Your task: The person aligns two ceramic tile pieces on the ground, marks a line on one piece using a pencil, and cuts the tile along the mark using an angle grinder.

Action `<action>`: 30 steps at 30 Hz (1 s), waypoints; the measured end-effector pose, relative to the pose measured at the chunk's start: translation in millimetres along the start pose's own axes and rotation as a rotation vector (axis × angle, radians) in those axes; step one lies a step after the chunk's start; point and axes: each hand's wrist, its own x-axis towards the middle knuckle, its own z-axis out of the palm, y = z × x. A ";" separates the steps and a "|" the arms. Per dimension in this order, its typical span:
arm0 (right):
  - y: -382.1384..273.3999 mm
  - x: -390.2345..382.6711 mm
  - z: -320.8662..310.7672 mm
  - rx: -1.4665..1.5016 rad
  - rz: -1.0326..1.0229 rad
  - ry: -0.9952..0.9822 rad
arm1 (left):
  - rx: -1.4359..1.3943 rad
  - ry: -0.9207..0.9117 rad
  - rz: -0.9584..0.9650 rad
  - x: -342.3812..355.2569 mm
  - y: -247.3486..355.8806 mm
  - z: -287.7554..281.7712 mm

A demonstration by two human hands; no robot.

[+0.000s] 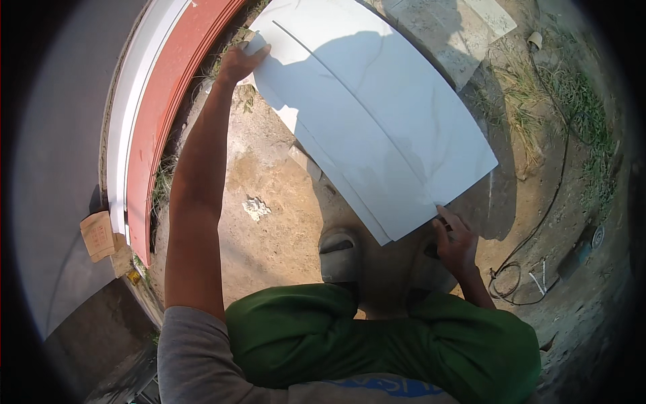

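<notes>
smooth matt white panel (383, 128), rough earthen ground (269, 165), matt green cloth trousers (289, 330), dull brown cardboard (99, 236)

White panel (383, 114) with dark line (340, 78), green legwear (289, 330), grey sleeve (192, 337), red boards (169, 87), tan cardboard (98, 237)

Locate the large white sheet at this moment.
In the head view, the large white sheet extends from upper centre down rightward, with the left hand at its upper-left edge and the right hand at its lower edge.
</notes>
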 end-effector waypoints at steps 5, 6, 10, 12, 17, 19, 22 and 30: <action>5.5 6.1 -0.8 -0.029 -0.121 0.094 | -0.012 -0.032 -0.113 -4.3 19.5 -7.9; 5.0 7.9 -1.6 -0.014 -0.120 0.098 | -0.014 -0.045 -0.169 -3.9 16.6 -9.2; 4.8 11.0 -5.6 0.024 -0.106 0.113 | -0.044 -0.086 -0.269 1.8 25.5 -4.8; 6.1 12.1 -6.5 0.033 -0.102 0.116 | -0.025 -0.070 -0.257 6.0 18.7 -5.3; 9.3 14.4 -8.9 0.037 -0.095 0.115 | 0.025 -0.053 -0.236 12.0 16.7 -2.7; 11.3 14.2 -7.5 0.041 -0.098 0.122 | -0.009 -0.090 -0.241 12.9 17.9 -3.4; 11.1 17.0 -3.9 0.044 -0.123 0.130 | 0.063 -0.048 -0.254 11.5 3.2 -8.6; 16.8 14.2 -11.1 0.063 -0.138 0.198 | 0.124 -0.049 -0.204 34.0 29.5 -4.1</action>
